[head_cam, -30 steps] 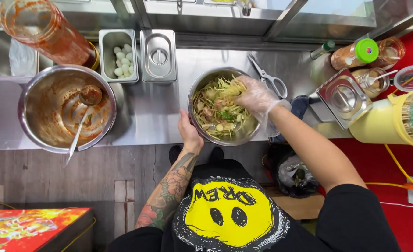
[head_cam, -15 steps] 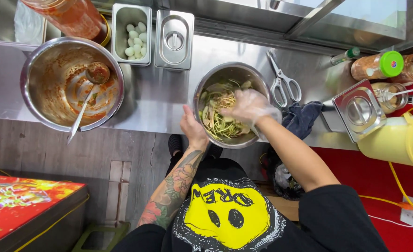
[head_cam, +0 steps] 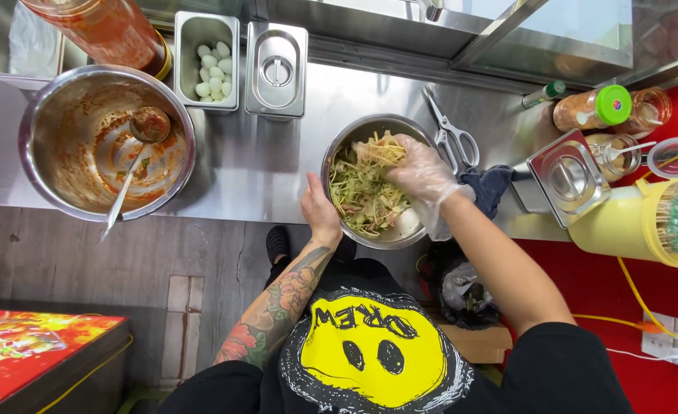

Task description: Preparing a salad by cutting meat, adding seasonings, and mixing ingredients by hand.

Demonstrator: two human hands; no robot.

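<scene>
The gloved right hand is now closing on a clump of shredded salad lifted toward the far rim of the steel bowl, mid-toss, while the bare left hand is gripping its near rim on the desk.

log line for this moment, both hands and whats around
left hand: bare, on mixing bowl rim | right hand: gloved, in shredded salad | nearby: scissors, sauce-smeared pot
</scene>
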